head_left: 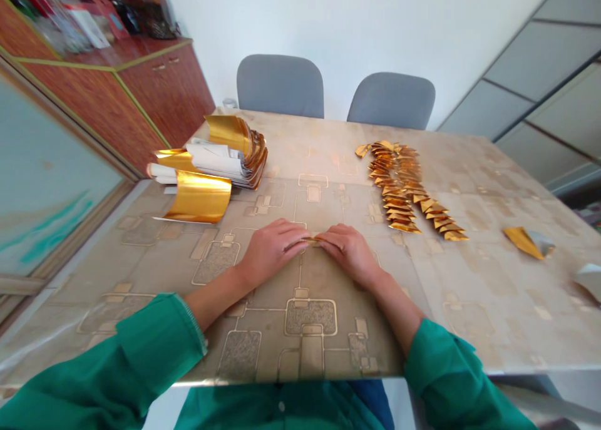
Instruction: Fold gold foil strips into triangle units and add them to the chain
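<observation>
My left hand [272, 248] and my right hand [350, 251] lie side by side on the table [310, 330], fingers curled down and pressed on a small gold foil paper [310, 240] between them. Only a thin strip of that paper shows under the fingertips. A stack of curled gold-and-white foil sheets [211, 167] sits to the far left of my hands. Two rows of folded gold pieces [406, 189] lie to the far right.
One loose folded gold piece [528, 241] and a pale scrap [589, 280] lie near the right edge. Two grey chairs [282, 86] stand behind the table. A wooden cabinet [117, 86] with clutter on top is at left.
</observation>
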Motion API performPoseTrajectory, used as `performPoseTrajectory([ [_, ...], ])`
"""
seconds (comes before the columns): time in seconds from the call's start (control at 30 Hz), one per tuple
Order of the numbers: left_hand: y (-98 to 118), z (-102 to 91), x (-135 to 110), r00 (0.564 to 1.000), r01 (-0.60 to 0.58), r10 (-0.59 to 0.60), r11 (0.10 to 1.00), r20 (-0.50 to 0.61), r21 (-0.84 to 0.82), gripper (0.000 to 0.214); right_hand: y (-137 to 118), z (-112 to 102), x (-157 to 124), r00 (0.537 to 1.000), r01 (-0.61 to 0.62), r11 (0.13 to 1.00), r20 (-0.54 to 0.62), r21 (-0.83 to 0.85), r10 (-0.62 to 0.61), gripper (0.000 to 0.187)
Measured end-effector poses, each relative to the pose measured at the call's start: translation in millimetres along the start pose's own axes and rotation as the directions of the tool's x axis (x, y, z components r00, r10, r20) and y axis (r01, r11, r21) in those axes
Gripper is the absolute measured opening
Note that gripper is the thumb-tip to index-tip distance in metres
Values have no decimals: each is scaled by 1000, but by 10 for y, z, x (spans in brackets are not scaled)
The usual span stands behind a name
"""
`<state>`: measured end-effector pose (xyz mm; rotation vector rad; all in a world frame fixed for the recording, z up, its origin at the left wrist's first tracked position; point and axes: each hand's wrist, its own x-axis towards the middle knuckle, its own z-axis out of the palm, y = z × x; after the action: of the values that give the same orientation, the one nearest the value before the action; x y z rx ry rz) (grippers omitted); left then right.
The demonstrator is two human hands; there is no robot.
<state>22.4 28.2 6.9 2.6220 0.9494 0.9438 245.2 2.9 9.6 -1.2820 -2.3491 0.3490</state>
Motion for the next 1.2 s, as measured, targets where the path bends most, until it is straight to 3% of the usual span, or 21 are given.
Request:
performPoseTrajectory([
  [0.13, -36, -18, -1, 1000, -20, 19, 992, -10, -126, 21, 36, -23, -24, 998, 60, 990, -2, 130, -60, 34],
  [0.33, -106, -71, -7, 999, -1, -6, 981, -33, -195, 20, 68, -77, -26, 999, 51, 978, 7, 200, -53, 34],
  [0.6, -87, -115, -9, 992, 80, -102, 963, -76, -256, 21, 28, -183, -56, 996, 69, 987, 46, 145, -76, 40],
  [0.77, -117, -117, 11, 969, 170, -219, 925, -111, -341, 20, 1, -147, -45, 995, 89, 990, -50, 108, -84, 44],
  [0.87, -139, -138, 31, 907, 281, -383, 860, -174, -426, 18, 17, -116, -66, 989, 65, 992, -140, 105, -50, 45],
  [0.97, -78, -132, 43, 771, 372, -586, 732, -250, -571, 19, 8, -98, -85, 962, -20, 996, -269, 86, 43, 44],
  [1.0, -34, -116, 41, 760, 377, -614, 684, -213, -625, 21, -9, -92, -85, 953, -46, 997, -295, 67, 64, 43],
  [1.1, 131, -31, 21, 828, 411, -557, 516, 70, -752, 28, -94, -58, -68, 961, -66, 998, -269, -14, 60, 42],
  [1.2, 243, 44, 2, 811, 445, -554, 377, 187, -812, 31, -192, -7, -42, 978, -47, 995, -208, -83, 29, 39],
])
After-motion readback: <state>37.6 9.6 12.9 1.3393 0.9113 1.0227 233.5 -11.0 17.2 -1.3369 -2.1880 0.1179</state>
